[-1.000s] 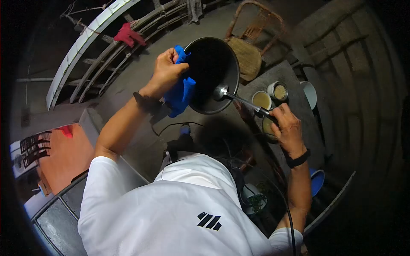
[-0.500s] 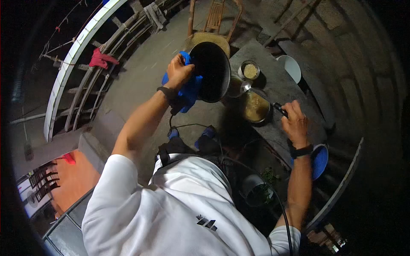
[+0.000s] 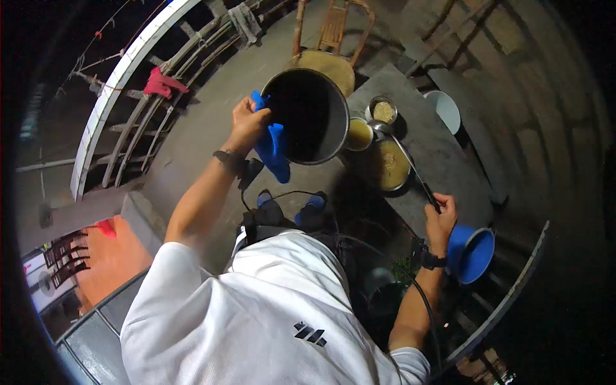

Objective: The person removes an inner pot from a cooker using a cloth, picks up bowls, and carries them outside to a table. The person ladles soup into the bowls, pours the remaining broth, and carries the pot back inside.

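Observation:
My left hand (image 3: 247, 125) is closed round a blue cloth (image 3: 276, 154) at the edge of a large dark pot (image 3: 330, 128). The pot is tilted so its mouth faces me, and its inside is too dark to make out. In my closed right hand (image 3: 441, 221) is the black handle of a metal ladle (image 3: 414, 165). The ladle's head hangs over the bowls on the grey table (image 3: 420, 122). Below it sits a bowl of yellowish soup (image 3: 393, 168); a smaller bowl of yellow liquid (image 3: 359, 136) is beside the pot. Behind stands a bowl of pale food (image 3: 384, 112).
A wicker chair (image 3: 333, 64) stands beyond the pot. A pale basin (image 3: 444, 110) is at the table's far side, and a blue bucket (image 3: 471, 255) at its near right. Cables (image 3: 295, 191) run near my feet. A wooden railing (image 3: 154, 102) curves along the left.
My right hand has moved down and toward me with the ladle, whose head now sits higher over the bowls. The pot has turned its mouth more toward me, and the yellow liquid's bowl shows more.

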